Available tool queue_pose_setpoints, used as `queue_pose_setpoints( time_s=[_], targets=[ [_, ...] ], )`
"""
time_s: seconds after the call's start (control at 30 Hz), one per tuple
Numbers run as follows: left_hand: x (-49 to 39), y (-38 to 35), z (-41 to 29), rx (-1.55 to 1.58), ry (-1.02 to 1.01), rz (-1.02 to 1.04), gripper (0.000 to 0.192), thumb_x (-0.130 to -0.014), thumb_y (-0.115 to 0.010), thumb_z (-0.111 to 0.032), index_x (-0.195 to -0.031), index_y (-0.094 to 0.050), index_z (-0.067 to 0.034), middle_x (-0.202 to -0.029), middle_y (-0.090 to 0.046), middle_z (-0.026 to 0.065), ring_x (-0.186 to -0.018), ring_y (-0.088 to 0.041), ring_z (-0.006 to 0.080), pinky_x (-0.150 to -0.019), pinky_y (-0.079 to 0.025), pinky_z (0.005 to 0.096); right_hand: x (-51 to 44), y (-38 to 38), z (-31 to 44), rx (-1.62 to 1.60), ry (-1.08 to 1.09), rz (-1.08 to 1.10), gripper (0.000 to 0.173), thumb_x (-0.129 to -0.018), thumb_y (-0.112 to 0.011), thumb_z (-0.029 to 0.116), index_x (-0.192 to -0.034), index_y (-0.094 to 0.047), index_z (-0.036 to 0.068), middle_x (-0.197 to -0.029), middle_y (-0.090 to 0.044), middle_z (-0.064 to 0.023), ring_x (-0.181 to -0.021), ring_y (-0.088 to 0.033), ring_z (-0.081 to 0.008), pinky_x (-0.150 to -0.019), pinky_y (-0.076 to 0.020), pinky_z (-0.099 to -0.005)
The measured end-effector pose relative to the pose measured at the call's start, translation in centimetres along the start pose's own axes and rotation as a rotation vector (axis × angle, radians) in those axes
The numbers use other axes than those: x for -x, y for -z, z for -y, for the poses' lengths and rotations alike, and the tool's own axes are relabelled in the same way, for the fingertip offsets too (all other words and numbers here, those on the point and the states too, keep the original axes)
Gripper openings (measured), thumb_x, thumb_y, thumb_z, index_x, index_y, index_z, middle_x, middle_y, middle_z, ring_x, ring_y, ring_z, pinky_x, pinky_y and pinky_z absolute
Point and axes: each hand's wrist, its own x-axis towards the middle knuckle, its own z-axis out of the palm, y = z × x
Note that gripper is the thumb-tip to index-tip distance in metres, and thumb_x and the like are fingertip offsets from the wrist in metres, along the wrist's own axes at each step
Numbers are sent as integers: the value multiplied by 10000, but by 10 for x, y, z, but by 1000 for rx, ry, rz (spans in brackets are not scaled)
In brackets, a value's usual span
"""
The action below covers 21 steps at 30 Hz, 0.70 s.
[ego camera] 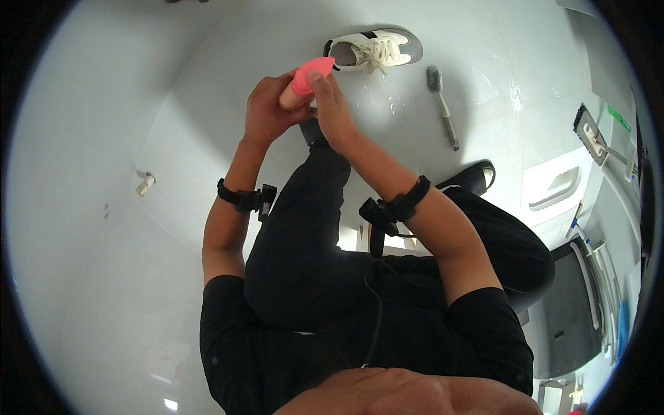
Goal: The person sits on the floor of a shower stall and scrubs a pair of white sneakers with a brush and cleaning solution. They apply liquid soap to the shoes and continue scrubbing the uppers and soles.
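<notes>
My left hand [267, 111] is wrapped around a bottle with a pale pinkish body [290, 98]. It is tilted up towards the right and ends in a bright pink pointed cap [315, 71]. My right hand [334, 109] has its thumb and fingers on the cap's lower part; whether the cap turns cannot be told. Just beyond my hands a white sneaker [386, 49] with black and grey trim lies on the wet tiled floor, its laces tied. To the right of it rests a scrub brush [444, 106] with dark bristles and a pale handle.
A white squat toilet [552, 189] is set in the floor at the right. Near it leans a long-handled floor brush [590, 136]. A short pipe stub [146, 184] sticks out at the left wall. My slippered foot [469, 179] is near the scrub brush.
</notes>
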Motion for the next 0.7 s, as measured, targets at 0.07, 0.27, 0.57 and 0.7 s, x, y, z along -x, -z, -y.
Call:
queue_pose_setpoints(
  time_s=[0.07, 0.27, 0.57, 0.7],
  targets=[
    [-1, 1, 0, -10, -9, -3, 590, -624, -808, -177, -1193, -669, -109, -916, -697, 77, -817, -642, 276, -739, -541, 402, -2, 0, 1, 12, 6, -4, 541, -1020, -398, 470, -1183, -592, -9, -1232, -553, -203, -1145, -532, -335, -1027, -395, -403],
    [-5, 4, -1, -32, -43, 11, 621, -606, -826, -189, -1200, -668, -103, -876, -697, 69, -794, -640, 265, -734, -545, 396, -1, -1, 6, -17, -22, -21, 565, -1011, -421, 504, -1165, -590, -13, -1195, -566, -192, -1105, -551, -305, -1004, -412, -391],
    [-5, 5, 0, -34, -56, 25, 618, -611, -835, -198, -1201, -671, -109, -878, -703, 57, -779, -636, 255, -728, -547, 388, -1, -2, 3, -57, -35, -39, 581, -1006, -436, 514, -1198, -579, -15, -1201, -575, -190, -1109, -562, -290, -1000, -421, -379],
    [-5, 7, -2, -38, -53, 27, 612, -616, -831, -197, -1201, -672, -117, -885, -708, 48, -778, -637, 252, -726, -548, 390, -2, -2, -1, -99, -61, -32, 588, -1006, -438, 521, -1213, -571, -14, -1207, -576, -188, -1116, -564, -282, -1000, -421, -374]
  ],
)
